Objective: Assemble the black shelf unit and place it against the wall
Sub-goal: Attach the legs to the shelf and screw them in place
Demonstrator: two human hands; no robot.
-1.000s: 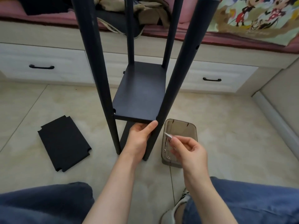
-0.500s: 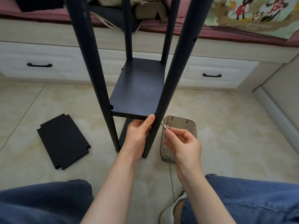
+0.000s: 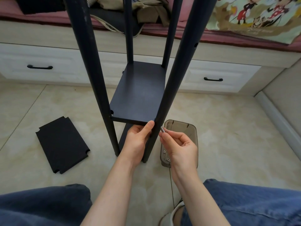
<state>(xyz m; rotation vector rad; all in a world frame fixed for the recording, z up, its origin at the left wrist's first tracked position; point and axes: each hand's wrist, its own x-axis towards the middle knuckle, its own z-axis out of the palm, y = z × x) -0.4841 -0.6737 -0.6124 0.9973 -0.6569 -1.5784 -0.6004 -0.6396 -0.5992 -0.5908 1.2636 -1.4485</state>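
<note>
Right now the black shelf unit stands upright on the tiled floor, in the middle of the scene, just in front of the white drawers under a bed at the far side. One shelf board sits low between its four posts. The left hand is curled round the near right post just beneath that board, its thumb tip touching the board's near right corner. The right hand, just to the right of the post, pinches a small silver screw between thumb and forefinger, the screw's tip close beside the post, below the board's corner. Whether the tip touches the post is hard to tell. Under that hand a smoky clear plastic box lies on the floor with a few small fittings inside. Well to the left, a loose black panel with notched corners lies flat on the tiles
</note>
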